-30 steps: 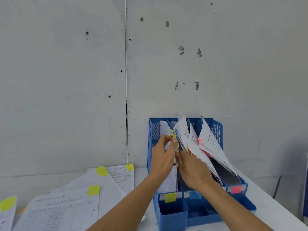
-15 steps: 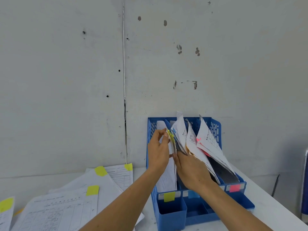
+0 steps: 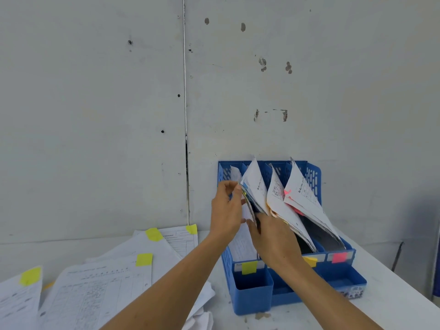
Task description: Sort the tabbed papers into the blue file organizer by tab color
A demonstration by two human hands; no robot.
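A blue file organizer (image 3: 252, 296) stands against the wall, its slots marked by yellow, orange and pink labels. Papers lean in its slots. My left hand (image 3: 226, 210) pinches the upper edge of a sheet (image 3: 242, 241) in the leftmost, yellow-labelled slot. My right hand (image 3: 273, 239) presses against the bundle of papers (image 3: 256, 186) in the neighbouring slot, holding it to the right. Papers with orange tabs (image 3: 282, 208) and pink tabs (image 3: 307, 198) lean further right. Loose sheets with yellow tabs (image 3: 144, 259) lie on the table at left.
The white table (image 3: 392, 296) reaches the grey wall behind the organizer. Several yellow-tabbed sheets spread over its left half, one (image 3: 29, 276) at the far left edge. A dark thin rod (image 3: 398, 256) leans at the right wall. A blue object (image 3: 437, 270) sits at the right edge.
My left hand has slid slightly left and up along the sheet's edge, parting it from the bundle. The right hand stays against the papers. The view shifted a little.
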